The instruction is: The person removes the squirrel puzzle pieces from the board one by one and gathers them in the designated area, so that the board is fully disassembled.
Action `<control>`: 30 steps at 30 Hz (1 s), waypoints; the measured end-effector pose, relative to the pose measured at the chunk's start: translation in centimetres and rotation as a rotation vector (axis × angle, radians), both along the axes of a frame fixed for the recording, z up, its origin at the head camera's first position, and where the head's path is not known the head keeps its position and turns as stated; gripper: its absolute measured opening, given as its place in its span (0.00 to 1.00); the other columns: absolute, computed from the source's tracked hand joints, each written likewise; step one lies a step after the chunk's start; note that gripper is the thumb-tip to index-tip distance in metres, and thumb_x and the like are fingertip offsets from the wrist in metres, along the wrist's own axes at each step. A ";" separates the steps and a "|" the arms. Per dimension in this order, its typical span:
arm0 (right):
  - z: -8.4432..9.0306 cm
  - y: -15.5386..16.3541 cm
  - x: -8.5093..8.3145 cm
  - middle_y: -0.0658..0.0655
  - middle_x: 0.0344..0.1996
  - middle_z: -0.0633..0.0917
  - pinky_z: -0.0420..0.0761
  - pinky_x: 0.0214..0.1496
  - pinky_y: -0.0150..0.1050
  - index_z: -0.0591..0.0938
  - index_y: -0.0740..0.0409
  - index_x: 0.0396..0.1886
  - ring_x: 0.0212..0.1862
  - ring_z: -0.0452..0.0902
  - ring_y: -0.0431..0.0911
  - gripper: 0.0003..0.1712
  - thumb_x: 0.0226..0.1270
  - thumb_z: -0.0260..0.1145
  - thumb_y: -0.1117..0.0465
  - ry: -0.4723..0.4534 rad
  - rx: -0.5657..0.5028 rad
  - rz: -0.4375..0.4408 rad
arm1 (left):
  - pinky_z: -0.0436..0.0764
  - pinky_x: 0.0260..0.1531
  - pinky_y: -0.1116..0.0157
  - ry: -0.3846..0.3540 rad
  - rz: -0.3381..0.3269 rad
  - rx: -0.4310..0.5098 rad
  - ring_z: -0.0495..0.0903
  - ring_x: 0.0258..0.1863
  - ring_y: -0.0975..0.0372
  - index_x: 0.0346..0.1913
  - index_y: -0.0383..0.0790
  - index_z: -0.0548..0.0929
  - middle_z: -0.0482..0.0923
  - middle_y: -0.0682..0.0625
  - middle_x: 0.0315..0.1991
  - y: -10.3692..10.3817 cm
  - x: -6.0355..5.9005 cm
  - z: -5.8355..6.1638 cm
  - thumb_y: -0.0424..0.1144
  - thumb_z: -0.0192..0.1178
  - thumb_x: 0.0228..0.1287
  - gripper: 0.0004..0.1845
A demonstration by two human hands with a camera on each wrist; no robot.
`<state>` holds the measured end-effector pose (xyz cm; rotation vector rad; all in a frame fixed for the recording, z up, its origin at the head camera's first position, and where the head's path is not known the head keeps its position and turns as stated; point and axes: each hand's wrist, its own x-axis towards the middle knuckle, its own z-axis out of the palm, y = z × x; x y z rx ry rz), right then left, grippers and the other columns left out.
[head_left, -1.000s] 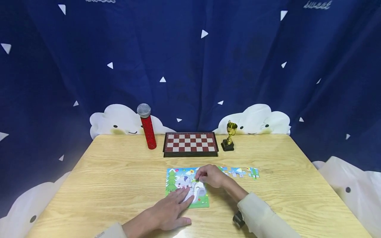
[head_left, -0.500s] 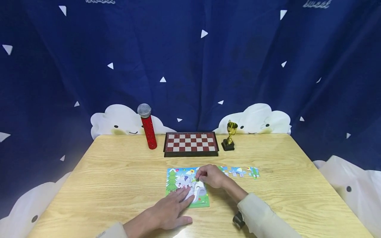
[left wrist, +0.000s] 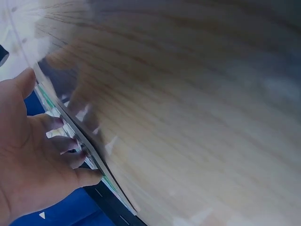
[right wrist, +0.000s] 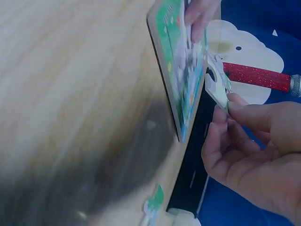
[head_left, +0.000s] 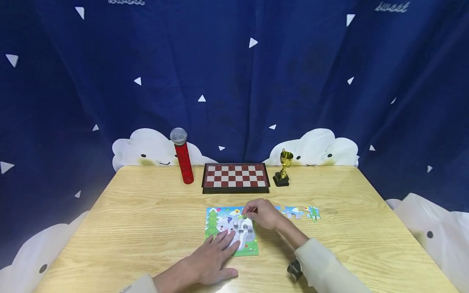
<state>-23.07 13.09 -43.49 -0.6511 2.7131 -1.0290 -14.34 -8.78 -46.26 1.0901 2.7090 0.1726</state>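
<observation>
A colourful jigsaw board (head_left: 214,217) lies on the wooden table (head_left: 146,219) in front of me. My left hand (head_left: 216,254) rests flat on its near left part, fingers straight; the left wrist view shows those fingers (left wrist: 66,143) on the board's edge (left wrist: 101,172). My right hand (head_left: 247,213) hovers over the board's right side and pinches a small puzzle piece (head_left: 244,217) between thumb and fingers. In the right wrist view that piece (right wrist: 216,87) is held just off the board (right wrist: 176,70).
Several loose puzzle pieces (head_left: 299,212) lie in a row right of the board. At the back stand a red microphone (head_left: 182,156), a red-and-white chessboard (head_left: 236,177) and a small gold trophy (head_left: 283,167). A blue curtain hangs behind the table.
My right hand has lifted the pinched piece slightly up and away from the board's surface. The left hand stays pressed on the board.
</observation>
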 end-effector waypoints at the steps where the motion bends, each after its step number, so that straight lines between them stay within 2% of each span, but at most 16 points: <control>1: 0.2 0.2 0.0 0.51 0.28 0.83 0.76 0.30 0.31 0.84 0.56 0.33 0.30 0.76 0.41 0.09 0.65 0.59 0.70 -0.001 0.001 -0.001 | 0.62 0.65 0.43 -0.005 0.003 0.001 0.51 0.75 0.49 0.74 0.50 0.57 0.50 0.46 0.76 0.0 0.0 0.0 0.69 0.39 0.65 0.40; 10: 1.4 3.4 0.0 0.52 0.29 0.83 0.74 0.28 0.31 0.84 0.57 0.34 0.28 0.74 0.40 0.07 0.64 0.60 0.69 -0.020 0.031 -0.015 | 0.61 0.66 0.43 -0.026 0.003 0.021 0.51 0.74 0.47 0.73 0.49 0.58 0.51 0.46 0.75 0.2 -0.1 0.2 0.68 0.40 0.66 0.39; 20: 1.2 10.5 0.1 0.55 0.31 0.83 0.73 0.26 0.31 0.84 0.61 0.36 0.29 0.73 0.41 0.07 0.64 0.60 0.69 -0.038 0.009 -0.078 | 0.61 0.66 0.42 -0.028 -0.005 0.032 0.51 0.74 0.47 0.73 0.47 0.58 0.50 0.44 0.75 0.1 0.0 0.3 0.67 0.40 0.67 0.39; 25: 1.1 13.8 0.9 0.55 0.32 0.83 0.72 0.26 0.31 0.83 0.62 0.37 0.28 0.73 0.43 0.07 0.65 0.59 0.69 -0.089 0.011 -0.108 | 0.61 0.65 0.42 -0.019 -0.007 0.041 0.52 0.74 0.46 0.73 0.47 0.58 0.51 0.44 0.75 0.0 0.1 0.3 0.66 0.40 0.67 0.39; 30: 0.7 16.8 1.6 0.59 0.31 0.84 0.73 0.27 0.30 0.82 0.66 0.37 0.28 0.72 0.40 0.07 0.64 0.59 0.70 -0.103 -0.008 -0.097 | 0.61 0.65 0.43 -0.024 -0.005 0.047 0.52 0.74 0.46 0.73 0.47 0.59 0.51 0.44 0.75 0.0 0.0 0.2 0.66 0.41 0.67 0.39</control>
